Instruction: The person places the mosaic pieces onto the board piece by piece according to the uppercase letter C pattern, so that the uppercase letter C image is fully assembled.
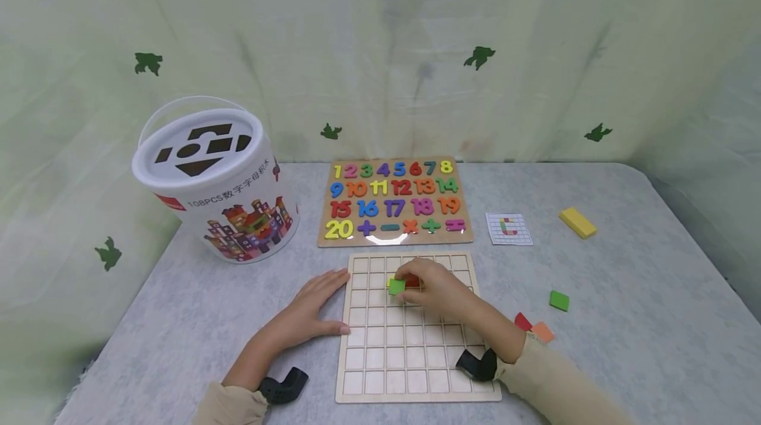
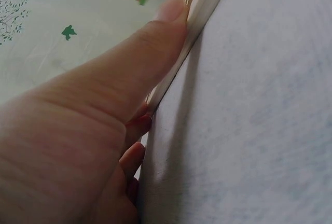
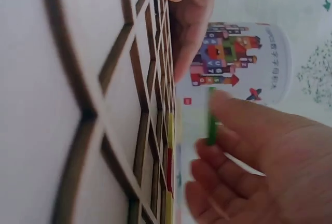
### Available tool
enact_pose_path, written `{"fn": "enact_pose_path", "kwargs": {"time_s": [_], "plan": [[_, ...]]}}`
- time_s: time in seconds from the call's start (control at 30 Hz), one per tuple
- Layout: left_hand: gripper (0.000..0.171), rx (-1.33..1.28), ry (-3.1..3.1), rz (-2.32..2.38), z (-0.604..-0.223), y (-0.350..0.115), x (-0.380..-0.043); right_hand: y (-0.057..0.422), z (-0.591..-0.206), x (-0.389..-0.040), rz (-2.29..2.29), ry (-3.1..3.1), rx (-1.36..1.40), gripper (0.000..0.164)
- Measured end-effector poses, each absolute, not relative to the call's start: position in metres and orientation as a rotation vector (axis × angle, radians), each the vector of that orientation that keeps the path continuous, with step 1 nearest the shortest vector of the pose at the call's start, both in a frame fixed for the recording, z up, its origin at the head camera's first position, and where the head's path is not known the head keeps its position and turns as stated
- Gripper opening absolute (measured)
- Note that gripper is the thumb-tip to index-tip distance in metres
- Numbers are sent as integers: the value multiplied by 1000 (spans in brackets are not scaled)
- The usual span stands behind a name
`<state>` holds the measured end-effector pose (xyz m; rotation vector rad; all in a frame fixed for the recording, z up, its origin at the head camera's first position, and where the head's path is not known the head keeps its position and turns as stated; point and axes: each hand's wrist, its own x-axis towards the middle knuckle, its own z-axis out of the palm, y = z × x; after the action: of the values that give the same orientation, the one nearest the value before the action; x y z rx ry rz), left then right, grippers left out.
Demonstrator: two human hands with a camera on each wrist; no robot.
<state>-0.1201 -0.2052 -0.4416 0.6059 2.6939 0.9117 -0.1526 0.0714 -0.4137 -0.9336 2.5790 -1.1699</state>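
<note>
Right hand [image 1: 436, 287], centre of frame: fingers and thumb pinching one green tile [image 1: 397, 287], square, no long axis. Tile off the fingertips' left, roughly flat, above and apart from the grid board [image 1: 416, 382]; in head view it partly covers a yellow tile [image 1: 390, 282] beside a red tile [image 1: 412, 281]. Left hand [image 1: 306, 311], farther from it: fingers extended, touching board's left edge. Lower right, on surface [image 1: 642, 346]: loose orange tile [image 1: 542, 332].

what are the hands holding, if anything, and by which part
The right hand pinches a green tile by its edges; the left hand holds nothing, only touching the board.
</note>
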Motion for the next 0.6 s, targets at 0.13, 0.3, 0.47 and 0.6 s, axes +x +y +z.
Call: {"fn": "enact_pose_path", "kwargs": {"time_s": [0.13,0.3,0.47,0.6], "plan": [[94,595,2683,918,-440,-205,-120,70,-423,-154,-1114,2569,-952,24],[95,584,2689,898,-439,-205,-120,70,-427,-154,-1009,2614,-1020,26],[94,608,2698,912,-441,-206,-120,71,-428,-153,-953,2645,-1038,24],[95,609,2695,918,-441,-206,-120,70,-429,-153,-947,2646,-1071,22]]}}
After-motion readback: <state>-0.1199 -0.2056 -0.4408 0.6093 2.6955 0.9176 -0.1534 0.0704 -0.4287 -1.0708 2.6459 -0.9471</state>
